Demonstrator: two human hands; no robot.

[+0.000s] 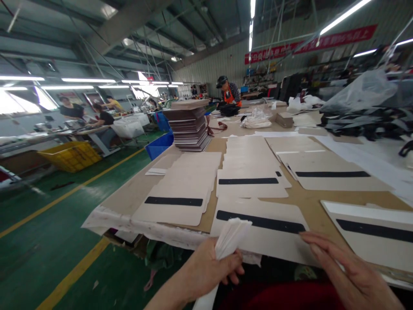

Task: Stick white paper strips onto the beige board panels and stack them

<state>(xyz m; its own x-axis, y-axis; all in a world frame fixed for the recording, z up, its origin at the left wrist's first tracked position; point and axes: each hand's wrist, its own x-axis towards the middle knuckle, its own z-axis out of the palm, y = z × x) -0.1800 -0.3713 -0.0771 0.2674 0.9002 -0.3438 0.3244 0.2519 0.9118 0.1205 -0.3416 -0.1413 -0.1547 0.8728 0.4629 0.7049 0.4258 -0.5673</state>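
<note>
Workbench: brown tabletop [309, 202] in a factory hall is seen covered with pale card panels, each crossed by a dark stripe.
Left hand: the left hand [206, 271] is closed around a bundle of white strips [230, 237], which is fanned at the top and held over the bench's near edge.
Right hand: the right hand [348, 267] is laid flat, fingers straight and pressed together, with its fingertips on the nearest panel [258, 234] just below its black band [260, 221].
Step in hand: the panel is judged to be steadied while the strips are kept ready.
Next move: one strip would have to be parted from the fan, and only the right hand is free for that.
Around: neighbouring panels [180, 193] are spread close on both sides, and a stack of boards [189, 125] is piled farther back.
In the way: little bare bench is left between the sheets.
Beyond: a co-worker in an orange apron [229, 92] is seen at the far end, under a red banner [309, 43].
</note>
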